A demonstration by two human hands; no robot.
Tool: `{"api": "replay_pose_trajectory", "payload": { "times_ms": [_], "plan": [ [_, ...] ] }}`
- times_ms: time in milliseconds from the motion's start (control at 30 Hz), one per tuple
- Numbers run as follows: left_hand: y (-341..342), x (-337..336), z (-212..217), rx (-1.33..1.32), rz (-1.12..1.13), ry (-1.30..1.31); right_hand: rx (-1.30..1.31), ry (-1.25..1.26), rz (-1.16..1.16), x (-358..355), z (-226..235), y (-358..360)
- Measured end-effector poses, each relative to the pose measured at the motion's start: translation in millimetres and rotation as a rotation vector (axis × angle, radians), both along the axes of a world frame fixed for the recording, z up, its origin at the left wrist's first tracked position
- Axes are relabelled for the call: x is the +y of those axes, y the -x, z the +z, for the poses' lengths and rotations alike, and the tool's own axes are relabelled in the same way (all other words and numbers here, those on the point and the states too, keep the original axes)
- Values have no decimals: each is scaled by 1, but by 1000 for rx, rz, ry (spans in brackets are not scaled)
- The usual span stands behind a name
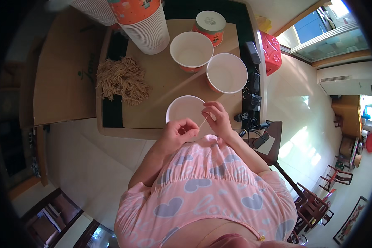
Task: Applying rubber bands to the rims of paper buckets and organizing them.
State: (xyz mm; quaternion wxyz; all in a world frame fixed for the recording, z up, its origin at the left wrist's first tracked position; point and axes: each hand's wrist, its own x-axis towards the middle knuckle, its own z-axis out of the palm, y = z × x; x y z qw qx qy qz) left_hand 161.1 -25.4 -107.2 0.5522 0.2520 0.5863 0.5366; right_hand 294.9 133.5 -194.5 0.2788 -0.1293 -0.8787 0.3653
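A short, thin pale string (203, 122) stretches between my two hands, over the near side of a white paper tub (181, 106). My left hand (178, 131) is closed, pinching the string's lower end between thumb and fingertips. On the other side, the fingers of my right hand (219, 119) pinch its upper end at the tub's right rim. The hands partly cover the tub, whose visible inside is plain white. Farther left on the cardboard sheet (153, 111) lies a loose heap of beige string (124, 80).
Two open paper tubs (191, 48) (227, 72) stand beyond my hands, with a lidded orange tub (211, 27) behind. Tall stacks of tubs (146, 35) rise at the far left, beside a large cardboard box (66, 78). Black adapters and cables (254, 103) line the table's right edge.
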Motion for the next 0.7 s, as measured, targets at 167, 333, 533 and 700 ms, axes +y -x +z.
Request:
{"api": "replay_pose_trajectory", "payload": {
  "times_ms": [167, 333, 533, 700],
  "plan": [
    [40, -8, -41, 881, 207, 121, -11, 762, -180, 6, -10, 5],
    [75, -24, -105, 318, 243, 180, -264, 461, -216, 11, -20, 16],
    [76, -11, -129, -145, 259, 368, -500, 970, -231, 33, -48, 28],
    [73, -19, -202, -387, 259, 482, -818, 1122, -157, 38, -97, 16]
  ]
}}
